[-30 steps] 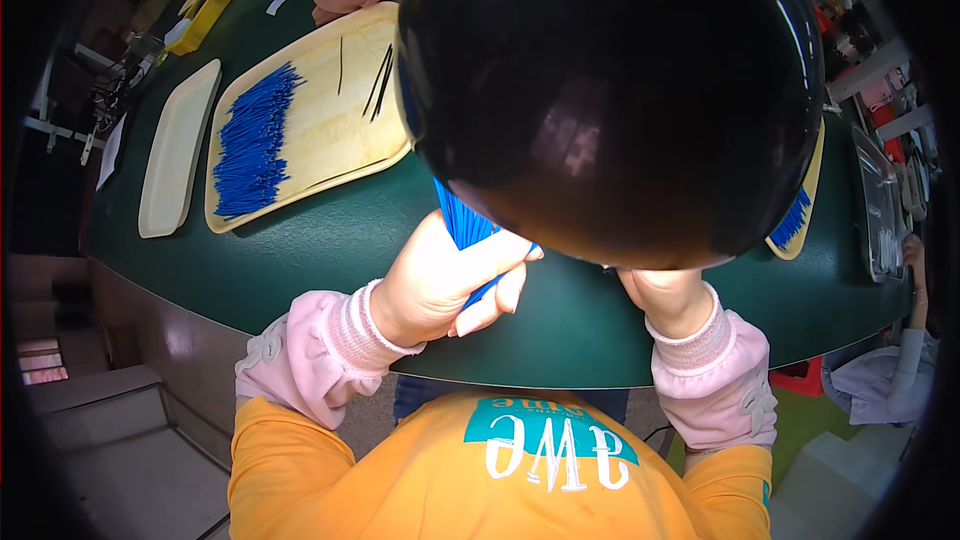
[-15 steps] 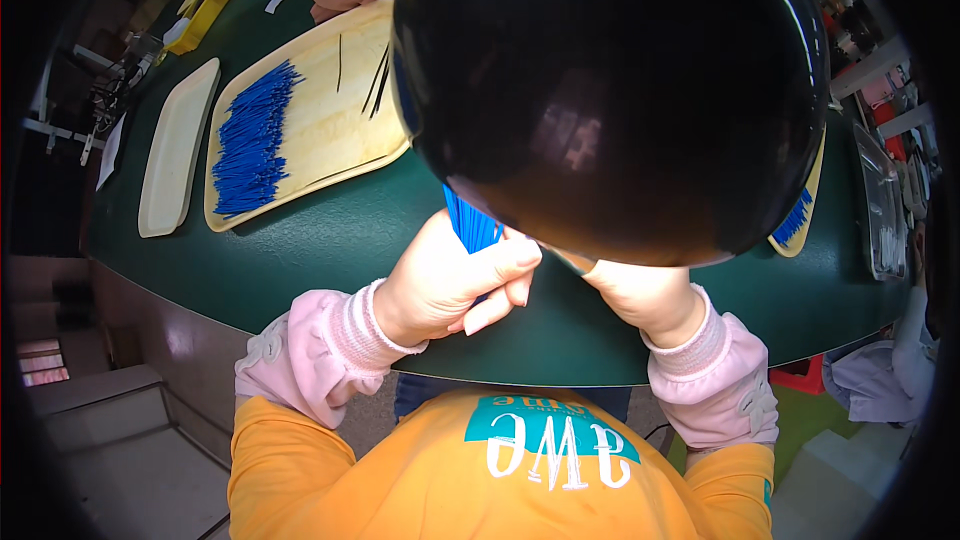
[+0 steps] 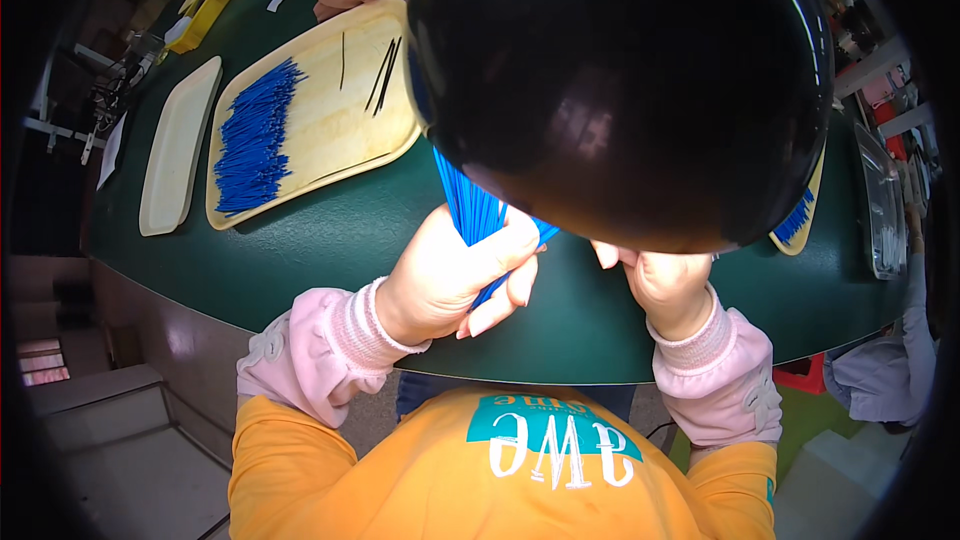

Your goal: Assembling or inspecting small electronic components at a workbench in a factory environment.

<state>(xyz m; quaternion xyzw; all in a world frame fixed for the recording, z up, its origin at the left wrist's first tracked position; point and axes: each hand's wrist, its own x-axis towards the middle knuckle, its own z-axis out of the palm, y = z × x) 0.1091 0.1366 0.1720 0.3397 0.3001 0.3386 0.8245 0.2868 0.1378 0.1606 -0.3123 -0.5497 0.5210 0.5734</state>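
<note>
My left hand (image 3: 462, 265) is closed round a bundle of thin blue wires (image 3: 466, 202), which fans out above the fist. Some strands stick out to the right of the thumb, and the bundle's upper ends go out of sight under a glossy black dome like a lamp shade (image 3: 620, 90). Apart from it on the right, my right hand (image 3: 668, 285) is curled under the dome's lower rim. Its fingertips are partly covered, and what they pinch, if anything, cannot be made out. Both hands are over the green table (image 3: 330, 260).
A cream tray (image 3: 335, 155) at left holds a pile of blue wires (image 3: 255, 140) and a few dark strands (image 3: 383, 75). Beside it lies a narrow cream tray (image 3: 180, 150). At right are another tray with blue wires (image 3: 793, 220) and a clear box (image 3: 882, 210).
My right hand has moved slightly up and right, away from the left. More of the blue bundle shows, spread wider at the left fist. The dome appears shifted slightly up and right.
</note>
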